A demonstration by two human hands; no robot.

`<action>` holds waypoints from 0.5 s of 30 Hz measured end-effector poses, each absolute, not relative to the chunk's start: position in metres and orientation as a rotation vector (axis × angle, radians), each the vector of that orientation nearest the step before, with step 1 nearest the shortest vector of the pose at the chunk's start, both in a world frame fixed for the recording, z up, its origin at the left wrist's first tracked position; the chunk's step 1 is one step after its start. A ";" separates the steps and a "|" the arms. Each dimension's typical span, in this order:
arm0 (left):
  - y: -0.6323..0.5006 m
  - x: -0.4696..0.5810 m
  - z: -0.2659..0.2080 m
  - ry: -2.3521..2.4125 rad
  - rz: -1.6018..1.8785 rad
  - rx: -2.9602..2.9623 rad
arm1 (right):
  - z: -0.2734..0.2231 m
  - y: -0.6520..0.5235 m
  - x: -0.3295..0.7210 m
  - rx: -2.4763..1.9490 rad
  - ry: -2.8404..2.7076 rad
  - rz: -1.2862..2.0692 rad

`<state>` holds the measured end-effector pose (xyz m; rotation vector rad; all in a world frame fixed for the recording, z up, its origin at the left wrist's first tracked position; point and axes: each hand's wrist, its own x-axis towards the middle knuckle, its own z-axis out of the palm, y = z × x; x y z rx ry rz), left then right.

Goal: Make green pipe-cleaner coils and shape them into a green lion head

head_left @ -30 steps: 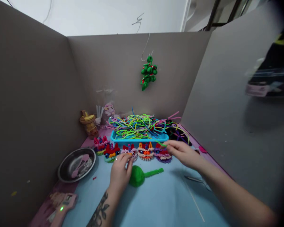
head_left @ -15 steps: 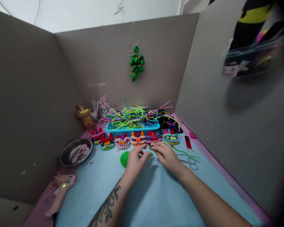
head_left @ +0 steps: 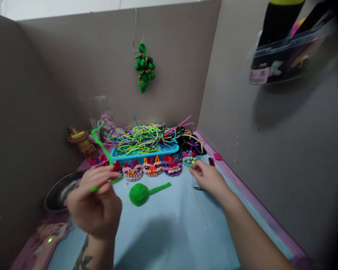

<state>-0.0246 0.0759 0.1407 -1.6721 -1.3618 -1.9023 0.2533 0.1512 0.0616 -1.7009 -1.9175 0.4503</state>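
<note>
Raised at the left, my left hand (head_left: 97, 198) is closed on a bright green pipe cleaner (head_left: 100, 140), its long end sticking up and a short tip showing between the fingers. My right hand (head_left: 210, 178) has its fingers curled together at the right of the mat; what they hold, if anything, cannot be made out. Under that hand a bit of the scissors (head_left: 198, 188) shows, the rest covered. A thin white stick (head_left: 199, 206) lies just left of it. Between my hands rests a green fuzzy ball (head_left: 139, 194) with a twisted green stem (head_left: 159, 188).
Several colourful pipe-cleaner animal heads (head_left: 152, 167) stand in a row before a blue tray (head_left: 146, 157) heaped with pipe cleaners. A metal bowl (head_left: 58, 193) and a pink tool with a green light (head_left: 49, 243) are left. Grey panels (head_left: 169, 56) enclose the table.
My left hand has moved left and up with the green pipe cleaner, uncovering the ball and stem. The right hand has gone right, over the scissors. The view has turned right.
</note>
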 end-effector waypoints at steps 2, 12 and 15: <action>0.075 -0.027 0.138 -1.299 -1.458 -1.931 | 0.054 0.155 0.247 -1.837 -2.063 0.507; 0.102 -0.025 0.061 -2.420 -1.325 -2.198 | 0.032 0.156 0.224 -1.955 -2.146 0.529; 0.101 -0.030 0.055 -2.514 -1.861 -2.224 | 0.038 0.156 0.230 -1.857 -2.082 0.579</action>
